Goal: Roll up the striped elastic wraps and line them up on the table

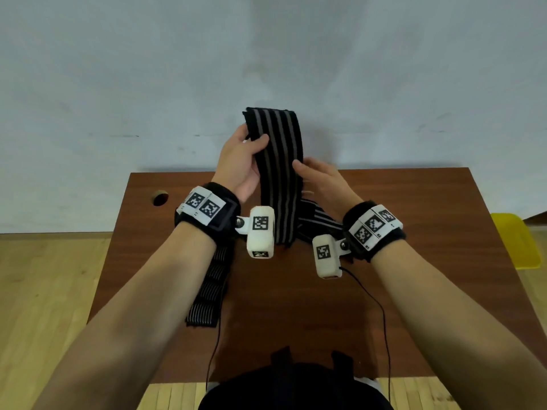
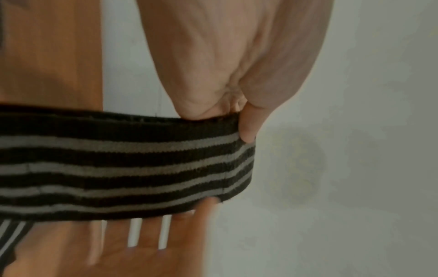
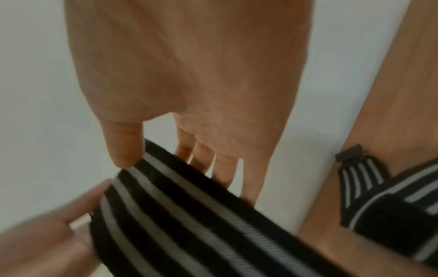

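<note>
Head view showed the left hand [image 1: 244, 161] pinching a striped elastic wrap [image 1: 279, 170] near its top end, thumb across the front, holding it upright above the table [image 1: 384, 291] while its tail hung down to the surface. The right hand [image 1: 321, 179] lay against the wrap's right edge lower down, fingers relaxed and straight. A second wrap [image 1: 210, 287] lay flat under the left forearm, another [image 1: 321, 220] behind the right wrist.

Left wrist view confirmed a thumb [image 2: 249, 123] pressed on the folded end.

Right wrist view showed straight fingers [image 3: 227, 168] behind the band, thumb at its edge.

Rolling had apparently not started; the next move would need the end tucked tightly.
</note>
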Demonstrator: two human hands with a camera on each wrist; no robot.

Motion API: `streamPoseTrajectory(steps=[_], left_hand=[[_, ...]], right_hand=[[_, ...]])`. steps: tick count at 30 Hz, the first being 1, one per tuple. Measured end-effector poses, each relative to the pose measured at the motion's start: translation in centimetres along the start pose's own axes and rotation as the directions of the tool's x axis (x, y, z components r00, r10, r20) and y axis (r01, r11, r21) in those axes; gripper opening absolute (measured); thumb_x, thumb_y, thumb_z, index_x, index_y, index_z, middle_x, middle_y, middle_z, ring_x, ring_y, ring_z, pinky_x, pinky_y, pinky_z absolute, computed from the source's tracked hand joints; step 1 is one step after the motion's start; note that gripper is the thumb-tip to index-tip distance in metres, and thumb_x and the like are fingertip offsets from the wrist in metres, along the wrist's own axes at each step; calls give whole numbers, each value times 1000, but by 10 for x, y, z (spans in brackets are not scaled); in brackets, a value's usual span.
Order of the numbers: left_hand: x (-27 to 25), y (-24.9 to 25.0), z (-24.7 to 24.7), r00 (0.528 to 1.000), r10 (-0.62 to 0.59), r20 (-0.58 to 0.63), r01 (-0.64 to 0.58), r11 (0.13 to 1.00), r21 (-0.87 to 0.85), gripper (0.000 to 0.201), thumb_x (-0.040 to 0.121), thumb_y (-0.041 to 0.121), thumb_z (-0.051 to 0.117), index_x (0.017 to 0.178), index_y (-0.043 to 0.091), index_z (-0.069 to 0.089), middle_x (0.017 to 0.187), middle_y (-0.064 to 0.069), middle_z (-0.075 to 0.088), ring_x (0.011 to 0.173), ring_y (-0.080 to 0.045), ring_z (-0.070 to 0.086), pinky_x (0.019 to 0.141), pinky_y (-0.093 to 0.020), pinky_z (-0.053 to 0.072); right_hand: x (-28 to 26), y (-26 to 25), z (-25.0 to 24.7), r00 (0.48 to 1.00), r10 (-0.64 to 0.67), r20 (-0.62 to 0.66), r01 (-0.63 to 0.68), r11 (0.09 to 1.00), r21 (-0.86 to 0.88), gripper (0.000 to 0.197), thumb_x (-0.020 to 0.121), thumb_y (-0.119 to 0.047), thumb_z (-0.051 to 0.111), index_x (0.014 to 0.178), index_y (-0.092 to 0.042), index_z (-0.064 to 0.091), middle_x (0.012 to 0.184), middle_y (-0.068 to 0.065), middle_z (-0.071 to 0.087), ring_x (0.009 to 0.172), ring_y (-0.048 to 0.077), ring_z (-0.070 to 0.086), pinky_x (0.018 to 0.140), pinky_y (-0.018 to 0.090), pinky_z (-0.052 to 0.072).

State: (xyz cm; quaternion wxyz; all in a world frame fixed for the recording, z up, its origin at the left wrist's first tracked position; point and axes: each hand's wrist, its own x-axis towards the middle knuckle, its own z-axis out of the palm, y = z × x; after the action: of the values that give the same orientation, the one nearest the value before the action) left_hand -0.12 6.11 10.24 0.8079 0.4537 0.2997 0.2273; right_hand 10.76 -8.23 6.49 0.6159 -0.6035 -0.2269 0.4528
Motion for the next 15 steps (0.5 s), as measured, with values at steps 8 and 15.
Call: streamPoseTrajectory(steps=[8, 15], left_hand=[[4, -8, -7, 981, -192, -13, 189, 974, -121, 30, 104, 19, 53, 124, 0, 66, 110, -12, 75, 101, -26, 74, 89, -38, 60], [33, -61, -65, 833, -273, -481, 238, 962, -132, 48, 82, -6, 70, 129, 0, 59, 120, -22, 71, 109, -41, 70, 85, -51, 60]], right_hand=[[-9, 41, -16, 997, 50, 60, -37, 978, -207, 28, 107, -28, 54, 119, -7, 68, 110, 7, 76, 103, 18, 73, 91, 32, 56], [-27, 94, -61, 924, 377, 66, -215, 655, -724, 57, 93, -69, 56, 120, -20, 66, 101, -23, 60, 88, -2, 58, 75, 21, 41]])
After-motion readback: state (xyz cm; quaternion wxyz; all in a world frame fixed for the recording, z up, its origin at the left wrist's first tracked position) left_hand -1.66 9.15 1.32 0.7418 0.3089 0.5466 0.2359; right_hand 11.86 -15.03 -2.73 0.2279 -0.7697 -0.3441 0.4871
